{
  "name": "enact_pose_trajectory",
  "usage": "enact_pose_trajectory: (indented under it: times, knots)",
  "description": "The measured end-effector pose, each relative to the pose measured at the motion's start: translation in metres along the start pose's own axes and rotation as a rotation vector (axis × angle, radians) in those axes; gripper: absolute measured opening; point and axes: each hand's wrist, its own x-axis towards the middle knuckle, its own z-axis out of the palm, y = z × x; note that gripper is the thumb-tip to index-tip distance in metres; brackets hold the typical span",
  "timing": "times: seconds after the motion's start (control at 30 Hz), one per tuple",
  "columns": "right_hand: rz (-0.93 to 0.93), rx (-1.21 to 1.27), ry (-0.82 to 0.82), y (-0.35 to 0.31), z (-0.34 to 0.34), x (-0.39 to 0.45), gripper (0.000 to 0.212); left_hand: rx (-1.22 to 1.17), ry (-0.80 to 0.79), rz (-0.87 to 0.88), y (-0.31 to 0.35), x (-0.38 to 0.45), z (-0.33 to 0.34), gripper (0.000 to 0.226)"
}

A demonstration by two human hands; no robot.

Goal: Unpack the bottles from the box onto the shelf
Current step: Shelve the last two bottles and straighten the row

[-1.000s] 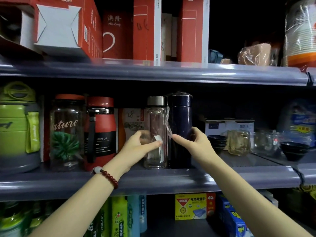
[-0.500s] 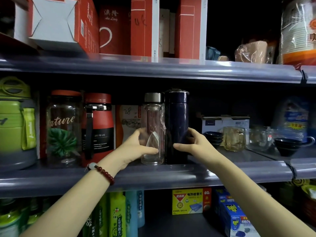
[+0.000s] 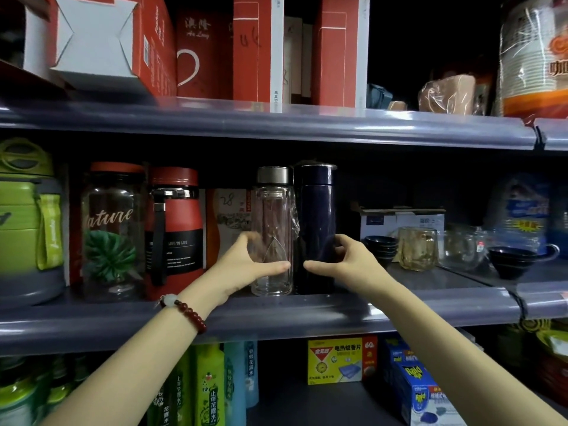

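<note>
A clear glass bottle [image 3: 272, 216] with a silver cap stands upright on the middle shelf [image 3: 276, 315]. Right beside it stands a dark blue flask [image 3: 316, 210] in clear wrap. My left hand [image 3: 246, 265] curls around the lower part of the glass bottle, thumb across its front. My right hand [image 3: 347, 262] wraps the lower part of the blue flask, thumb in front and fingers behind. The box the bottles came from is out of view.
Left of the glass bottle stand a red flask [image 3: 175, 229], a glass jar [image 3: 112, 229] with a leaf print and a green jug [image 3: 27, 216]. To the right are dark bowls [image 3: 381, 244], a glass mug [image 3: 416, 249] and a white box [image 3: 402, 219]. Red cartons [image 3: 255, 47] fill the upper shelf.
Both bottles have been turned and nudged while staying on the shelf; the glass bottle's white tag has rotated out of sight. My hands have slid lower on the bottles.
</note>
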Motion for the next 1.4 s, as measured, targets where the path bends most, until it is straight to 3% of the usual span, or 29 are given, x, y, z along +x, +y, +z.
enact_pose_trajectory:
  times: [0.17, 0.27, 0.37, 0.53, 0.6, 0.8, 0.87, 1.0, 1.1, 1.2, 1.4]
  knots:
    - [0.056, 0.137, -0.214, 0.004, -0.014, 0.005, 0.045, -0.160, -0.173, -0.043, -0.001, 0.002, -0.006, 0.091]
    - [0.040, 0.085, -0.133, 0.006, -0.007, 0.007, 0.061, -0.073, -0.100, -0.020, -0.005, 0.003, -0.003, 0.098]
    - [0.008, -0.009, -0.036, 0.003, -0.003, 0.004, 0.060, -0.022, -0.067, 0.006, -0.006, 0.003, -0.001, 0.100]
    - [0.090, 0.085, -0.129, 0.006, -0.015, 0.007, 0.080, -0.018, -0.073, 0.030, -0.006, 0.002, -0.002, 0.093]
    - [0.104, 0.071, -0.122, 0.006, -0.013, 0.006, 0.074, -0.024, -0.059, 0.032, -0.007, 0.002, -0.001, 0.094]
    - [0.052, -0.110, 0.181, -0.004, 0.016, -0.005, 0.070, 0.013, -0.003, 0.049, -0.009, 0.002, 0.003, 0.097]
    - [0.080, -0.078, 0.111, -0.006, 0.012, -0.006, 0.074, 0.016, -0.005, 0.034, -0.010, 0.003, 0.003, 0.097]
    - [0.100, 0.177, -0.179, -0.012, -0.010, -0.005, 0.048, -0.058, -0.085, -0.032, -0.010, 0.005, -0.002, 0.099]
    - [0.083, 0.153, -0.133, -0.005, -0.010, 0.002, 0.069, -0.169, -0.107, -0.062, -0.009, 0.004, -0.004, 0.091]
    - [0.106, 0.114, -0.034, -0.003, -0.002, 0.001, 0.079, -0.029, -0.021, -0.031, -0.007, 0.002, -0.001, 0.107]
    - [0.085, 0.069, 0.003, -0.005, 0.003, -0.004, 0.059, 0.034, -0.017, 0.031, 0.002, -0.004, 0.005, 0.088]
